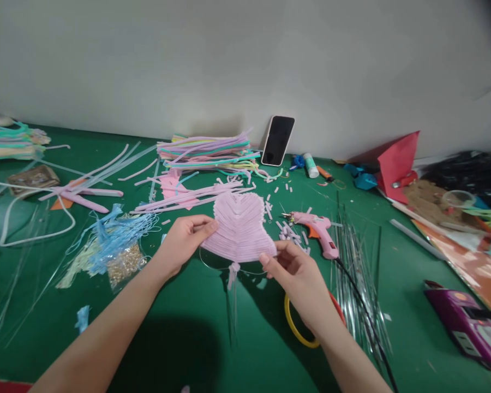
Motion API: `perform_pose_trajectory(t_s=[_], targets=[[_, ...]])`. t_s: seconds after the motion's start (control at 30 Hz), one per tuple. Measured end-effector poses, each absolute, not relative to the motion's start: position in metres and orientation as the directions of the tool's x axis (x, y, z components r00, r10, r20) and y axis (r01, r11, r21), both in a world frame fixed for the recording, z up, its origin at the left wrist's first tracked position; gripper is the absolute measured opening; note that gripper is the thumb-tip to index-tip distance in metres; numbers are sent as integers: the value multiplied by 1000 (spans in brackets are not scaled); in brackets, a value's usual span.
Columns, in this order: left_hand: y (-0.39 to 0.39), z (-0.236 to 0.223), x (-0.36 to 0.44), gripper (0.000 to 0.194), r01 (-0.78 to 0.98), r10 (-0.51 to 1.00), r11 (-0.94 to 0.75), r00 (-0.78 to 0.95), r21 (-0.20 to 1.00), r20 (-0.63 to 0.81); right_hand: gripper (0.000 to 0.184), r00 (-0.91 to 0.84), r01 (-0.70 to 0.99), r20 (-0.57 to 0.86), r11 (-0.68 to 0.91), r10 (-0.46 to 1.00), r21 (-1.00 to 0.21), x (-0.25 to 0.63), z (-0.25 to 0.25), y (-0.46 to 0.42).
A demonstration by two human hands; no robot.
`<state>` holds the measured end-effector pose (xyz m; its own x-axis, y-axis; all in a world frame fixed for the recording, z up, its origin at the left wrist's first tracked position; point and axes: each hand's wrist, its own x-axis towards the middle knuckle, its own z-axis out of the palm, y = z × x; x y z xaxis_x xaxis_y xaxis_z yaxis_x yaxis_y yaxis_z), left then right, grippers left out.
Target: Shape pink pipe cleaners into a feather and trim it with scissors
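Between my two hands is a pale lilac fan-shaped piece [239, 229] made of pipe cleaners laid in ribbed rows. My left hand [190, 240] pinches its left edge between thumb and fingers. Its lower right corner is gripped by my right hand [292, 270], thumb on top. Below the piece, a short lilac knot [233, 268] hangs with thin wires trailing down. Just right of it, a pink glue gun [317, 229] lies on the green table, among small cut lilac bits [288, 233]. Scissors with a yellow and red handle [297, 327] are partly covered by my right forearm.
Bundled pastel pipe cleaners [208, 150] and a propped phone [279, 140] stand by the wall. Blue tassels [114, 234] and a bag of gold beads [125, 265] lie left. Thin metal wires [358, 278], the gun's black cord [362, 305] and a purple power strip [466, 322] occupy the right.
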<state>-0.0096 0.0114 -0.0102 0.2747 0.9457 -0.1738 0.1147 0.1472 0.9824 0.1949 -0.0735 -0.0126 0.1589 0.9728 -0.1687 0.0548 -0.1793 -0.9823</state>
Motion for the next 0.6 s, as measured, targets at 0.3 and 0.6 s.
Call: perform_pose_trajectory(t_s=[0.3, 0.6], targets=[[11, -11, -9, 37, 180, 952, 109, 264, 978, -155, 28, 156, 110, -122, -140, 980, -984, 198, -8, -76], [11, -11, -10, 31, 134, 944, 128, 287, 983, -162, 33, 39, -4, -214, -214, 976, -977, 212, -13, -80]])
